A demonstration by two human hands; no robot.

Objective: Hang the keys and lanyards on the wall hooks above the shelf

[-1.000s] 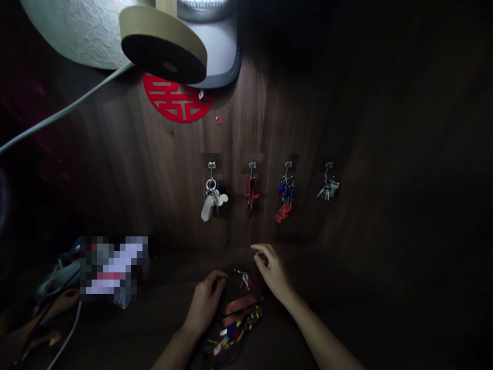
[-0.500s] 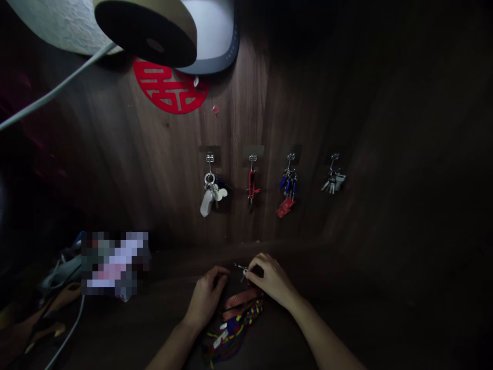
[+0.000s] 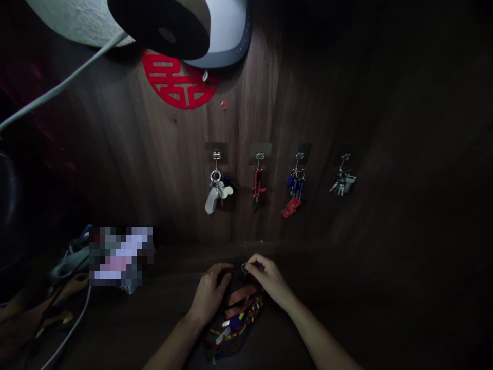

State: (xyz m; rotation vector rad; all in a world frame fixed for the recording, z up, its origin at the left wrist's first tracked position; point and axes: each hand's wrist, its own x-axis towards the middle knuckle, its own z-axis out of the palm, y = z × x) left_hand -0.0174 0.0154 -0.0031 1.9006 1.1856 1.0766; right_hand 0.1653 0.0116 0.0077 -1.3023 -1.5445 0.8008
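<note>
In dim light, my right hand [image 3: 269, 281] pinches a small metal key ring [image 3: 245, 267] just above a dark wooden surface. My left hand [image 3: 210, 295] rests curled beside it, fingertips touching the top of a colourful woven strap bundle [image 3: 236, 324] that lies between both wrists. Whether the left fingers hold anything is hidden. On the wooden wall behind hang several key bunches on adhesive hooks: one with a white fob [image 3: 215, 191], a red one [image 3: 258, 189], a blue and red one [image 3: 294, 192], and a plain silver set [image 3: 342, 181].
A red paper-cut emblem [image 3: 177, 85] is stuck to the wall under a lamp base [image 3: 162, 25] and a grey-rimmed device [image 3: 227, 36]. A grey cable [image 3: 57, 87] runs left. Cords and clutter [image 3: 57, 277] lie at the left on the surface.
My right hand came down from open above the keys and closed on the key ring. My left hand stayed put on the strap bundle. The view shifted slightly.
</note>
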